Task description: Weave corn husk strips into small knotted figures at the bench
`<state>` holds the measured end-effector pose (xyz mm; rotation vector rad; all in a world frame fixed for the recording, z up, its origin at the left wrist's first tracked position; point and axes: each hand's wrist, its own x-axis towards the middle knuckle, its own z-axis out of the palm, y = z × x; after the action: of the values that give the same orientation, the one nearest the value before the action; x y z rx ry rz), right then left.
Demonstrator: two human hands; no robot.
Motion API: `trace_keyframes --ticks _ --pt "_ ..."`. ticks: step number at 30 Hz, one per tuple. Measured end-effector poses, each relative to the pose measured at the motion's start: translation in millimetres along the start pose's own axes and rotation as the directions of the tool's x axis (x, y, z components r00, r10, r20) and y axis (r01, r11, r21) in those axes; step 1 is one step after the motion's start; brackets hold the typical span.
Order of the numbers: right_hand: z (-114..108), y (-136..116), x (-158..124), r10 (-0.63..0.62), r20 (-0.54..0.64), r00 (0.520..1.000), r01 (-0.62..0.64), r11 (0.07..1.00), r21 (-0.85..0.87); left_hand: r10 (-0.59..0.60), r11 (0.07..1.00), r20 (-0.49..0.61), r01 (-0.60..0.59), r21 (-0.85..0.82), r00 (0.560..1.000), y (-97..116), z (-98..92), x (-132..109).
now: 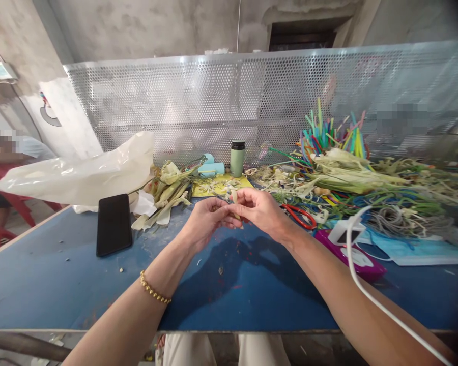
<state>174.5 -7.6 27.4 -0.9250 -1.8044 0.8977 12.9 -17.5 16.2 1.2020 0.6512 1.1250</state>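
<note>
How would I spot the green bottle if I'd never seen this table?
Find the metal screen full of holes behind the blue table. In front of it, beyond the left hand and right hand, stands the bottle. It's upright, pale green with a black lid, unlike the light-blue thing beside it.

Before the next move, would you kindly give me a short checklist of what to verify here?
1. Right hand has the pale strip between its fingers: ok.
2. Left hand gripping it too: cannot tell; overlapping fingers hide the contact.
3. Black phone apart from both hands: ok, it lies left of them on the blue table.
4. Green bottle upright, black lid on: ok.
5. White cable clear of the right forearm: cannot tell; it crosses in front in this view.
6. Table's right side tidy: not ok; leafy stalks lie heaped there.
</note>
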Motion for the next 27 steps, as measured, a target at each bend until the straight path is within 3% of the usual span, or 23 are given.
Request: trace_keyframes --ticks 3,12,20,27 --pt "-0.8 -0.6 0.3 0.014 -0.022 1.0 -0.014 1.0 -0.023 0.017 1.0 0.013 -0.017 0.004 1.0 0.0 0.0 0.1" --pt "-4.6 -3.3 -0.6 0.052 0.086 0.995 -0.048 0.998 -0.043 0.056 0.998 -0.029 -0.055 0.035 0.998 -2.8 -3.1 2.6" --pt "-5.0 -4.2 -1.1 0.024 0.026 0.999 -0.022 0.998 -0.066 0.045 0.993 0.003 -0.045 0.109 0.999 -5.6 -3.4 3.4" --pt "-7.2 -4.3 -1.3 0.04 0.066 0.997 -0.041 0.999 0.003 -0.002 1.0 -0.027 0.001 -0.024 1.0 0.7 0.6 1.1"
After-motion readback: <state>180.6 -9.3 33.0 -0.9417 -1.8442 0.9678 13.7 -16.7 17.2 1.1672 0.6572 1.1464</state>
